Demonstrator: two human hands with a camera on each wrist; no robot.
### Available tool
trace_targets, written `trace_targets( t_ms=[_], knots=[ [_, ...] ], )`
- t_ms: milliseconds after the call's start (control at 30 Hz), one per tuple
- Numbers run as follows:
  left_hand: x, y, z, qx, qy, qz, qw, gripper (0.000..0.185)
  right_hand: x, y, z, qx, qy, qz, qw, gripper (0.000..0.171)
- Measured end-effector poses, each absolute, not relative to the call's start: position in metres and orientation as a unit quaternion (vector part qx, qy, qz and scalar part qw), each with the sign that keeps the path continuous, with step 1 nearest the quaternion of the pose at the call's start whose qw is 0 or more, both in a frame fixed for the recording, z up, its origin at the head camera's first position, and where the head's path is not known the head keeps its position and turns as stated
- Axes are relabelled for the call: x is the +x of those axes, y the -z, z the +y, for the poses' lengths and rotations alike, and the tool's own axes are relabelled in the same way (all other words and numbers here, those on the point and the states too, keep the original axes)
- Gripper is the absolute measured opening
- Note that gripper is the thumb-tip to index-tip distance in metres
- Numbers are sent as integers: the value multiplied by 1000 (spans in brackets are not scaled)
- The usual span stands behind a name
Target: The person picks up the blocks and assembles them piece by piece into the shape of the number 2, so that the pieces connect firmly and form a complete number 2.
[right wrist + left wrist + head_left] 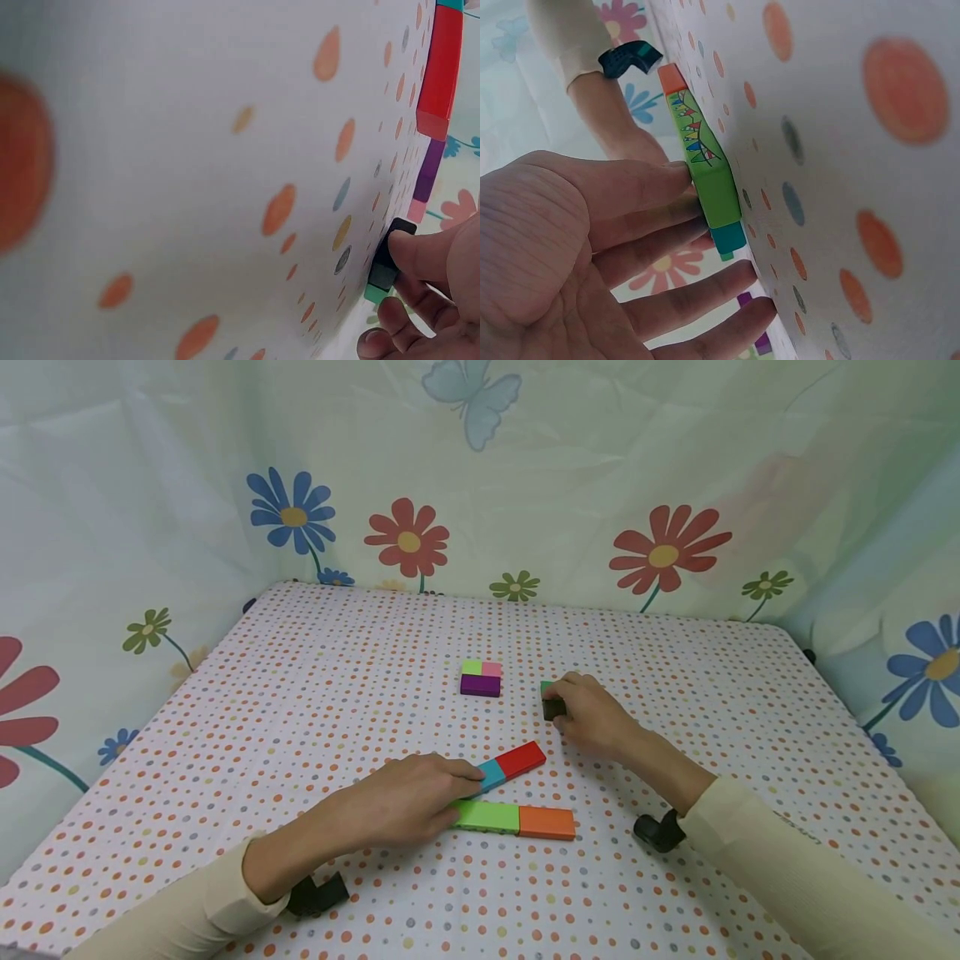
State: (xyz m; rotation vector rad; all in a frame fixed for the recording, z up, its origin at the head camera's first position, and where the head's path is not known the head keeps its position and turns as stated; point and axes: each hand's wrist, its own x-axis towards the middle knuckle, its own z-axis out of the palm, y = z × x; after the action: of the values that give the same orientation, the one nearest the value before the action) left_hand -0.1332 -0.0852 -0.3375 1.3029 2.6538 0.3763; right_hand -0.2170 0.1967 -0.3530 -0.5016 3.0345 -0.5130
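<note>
My right hand [596, 714] pinches a black block [385, 262], with the thumb on its near side. A green block [376, 293] lies against the black one's end. Lower down, my left hand [412, 797] spreads over the left ends of two block rows, fingers fairly straight. Its thumb touches a lime green block [705, 161] printed with bunting. The index fingertip rests at a blue block [491, 775], which meets a red block [521, 760] in a slanted row. An orange block [547, 822] continues the lime row. The left fingers partly hide both rows' left ends.
Beyond the hands, a purple block [480, 686] lies in front of a small lime block [472, 667] and a pink block [491, 668]. A dotted cloth [360, 668] covers the table. Flower-printed curtains [555, 460] stand around it.
</note>
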Motion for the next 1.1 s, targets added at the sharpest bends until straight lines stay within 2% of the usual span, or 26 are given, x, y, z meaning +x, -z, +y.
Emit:
trace_targets(
  t_ms=[1100],
  knots=[
    [-133, 337, -85, 436, -129, 887, 80, 35, -197, 352, 196, -147, 189, 970, 30, 36]
  ],
)
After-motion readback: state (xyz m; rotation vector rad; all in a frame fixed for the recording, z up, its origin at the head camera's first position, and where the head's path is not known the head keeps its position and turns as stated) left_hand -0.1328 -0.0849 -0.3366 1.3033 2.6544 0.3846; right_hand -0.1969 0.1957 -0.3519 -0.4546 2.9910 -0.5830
